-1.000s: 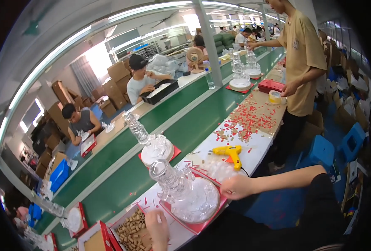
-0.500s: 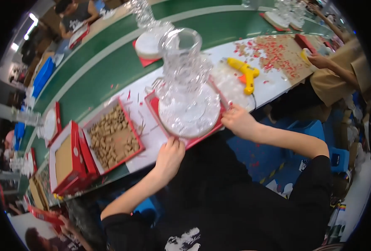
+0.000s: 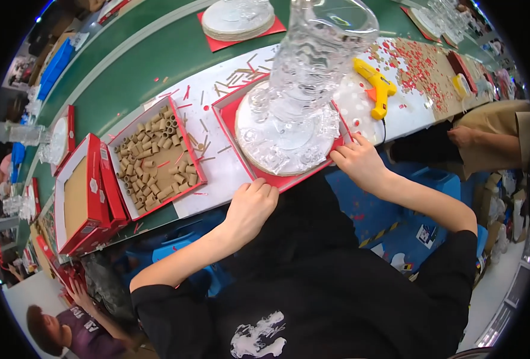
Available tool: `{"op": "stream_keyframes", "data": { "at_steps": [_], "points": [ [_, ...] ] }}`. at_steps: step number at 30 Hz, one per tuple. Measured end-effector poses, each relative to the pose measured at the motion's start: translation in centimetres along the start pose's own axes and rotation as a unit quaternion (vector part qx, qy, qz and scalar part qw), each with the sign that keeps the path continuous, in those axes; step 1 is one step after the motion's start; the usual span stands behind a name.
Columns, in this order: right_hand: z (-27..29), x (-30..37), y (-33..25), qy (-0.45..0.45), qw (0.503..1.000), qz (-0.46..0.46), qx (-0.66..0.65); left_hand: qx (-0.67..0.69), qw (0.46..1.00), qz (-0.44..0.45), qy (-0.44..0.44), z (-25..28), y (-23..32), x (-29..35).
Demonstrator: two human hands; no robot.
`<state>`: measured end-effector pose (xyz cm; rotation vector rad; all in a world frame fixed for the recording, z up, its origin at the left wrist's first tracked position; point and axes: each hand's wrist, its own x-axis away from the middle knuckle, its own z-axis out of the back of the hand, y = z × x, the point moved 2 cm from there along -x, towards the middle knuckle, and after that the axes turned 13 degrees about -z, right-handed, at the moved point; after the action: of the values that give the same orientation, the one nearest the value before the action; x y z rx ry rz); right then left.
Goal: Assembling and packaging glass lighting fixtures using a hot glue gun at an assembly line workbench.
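Observation:
In front of me a shallow red box (image 3: 230, 119) lies at a slant on the work table. A white round disc (image 3: 289, 142) sits inside it, carrying a tall clear wavy vase-like piece (image 3: 322, 66) with several small clear glass-like pieces around its foot. The fingers of my left hand (image 3: 250, 208) are curled over the box's near edge. At the right near corner my right hand (image 3: 361, 160) pinches the rim. The fingertips of both hands are partly hidden by the backs of the hands.
Left of the red box stands another box (image 3: 202, 173) full of short cardboard tubes (image 3: 148, 161), beside stacked red boxes (image 3: 85, 197). A yellow glue gun (image 3: 380, 90) lies at right near scattered red bits (image 3: 411, 66). Behind is a green conveyor (image 3: 139, 66); co-workers sit at both sides.
The view has shifted, bringing the table closer. Both my hands stay on the red box's rim, and the box keeps about the same place. The co-worker's hand at right has drawn back from the table.

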<state>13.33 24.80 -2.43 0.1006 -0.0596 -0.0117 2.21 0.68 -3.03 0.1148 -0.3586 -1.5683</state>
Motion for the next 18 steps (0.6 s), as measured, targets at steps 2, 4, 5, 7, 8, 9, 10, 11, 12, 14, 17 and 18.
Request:
{"op": "stream_keyframes", "data": {
  "at_steps": [2,4,5,7,8,9,10,11,12,14,17,18],
  "points": [
    [-0.4,0.1,0.2,-0.014,1.0,-0.006,-0.001,-0.029,0.995,-0.037,0.083,0.0,0.0,0.1],
    [-0.1,0.0,0.5,-0.02,1.0,0.001,-0.024,-0.029,0.99,-0.039,0.13,-1.0,0.2,0.3],
    [0.1,0.1,0.9,-0.031,0.998,-0.007,-0.05,-0.026,0.984,-0.055,0.17,-1.3,0.4,0.3],
    [2.5,-0.9,2.6,-0.107,0.943,-0.077,-0.305,-0.008,0.985,-0.039,0.169,-1.0,0.5,0.5],
    [3.8,-1.3,3.5,-0.037,0.904,-0.149,-0.4,-0.004,0.99,-0.028,0.137,-0.9,0.7,0.4],
    [5.8,-1.9,4.8,0.026,0.887,-0.219,-0.405,0.001,0.994,-0.016,0.108,-1.0,0.7,0.2],
    [8.2,-2.7,5.7,0.154,0.893,-0.173,-0.385,0.0,0.993,-0.008,0.117,-0.9,0.6,0.2],
    [10.0,-3.4,6.5,0.19,0.857,-0.184,-0.442,0.032,0.994,-0.013,0.102,-0.8,0.5,0.1],
    [11.4,-4.6,6.9,0.251,0.828,-0.12,-0.487,0.062,0.994,-0.024,0.089,-0.7,0.3,0.0],
    [14.5,-8.4,5.3,0.244,0.788,0.009,-0.565,0.099,0.976,-0.036,0.191,-2.0,-0.5,0.3],
    [15.9,-12.4,2.1,0.163,0.807,0.103,-0.559,0.136,0.923,-0.056,0.356,-2.8,-0.8,0.6],
    [15.3,-12.5,0.6,0.109,0.826,0.041,-0.551,0.139,0.895,-0.052,0.42,-3.1,-0.5,0.6]
  ]
}}
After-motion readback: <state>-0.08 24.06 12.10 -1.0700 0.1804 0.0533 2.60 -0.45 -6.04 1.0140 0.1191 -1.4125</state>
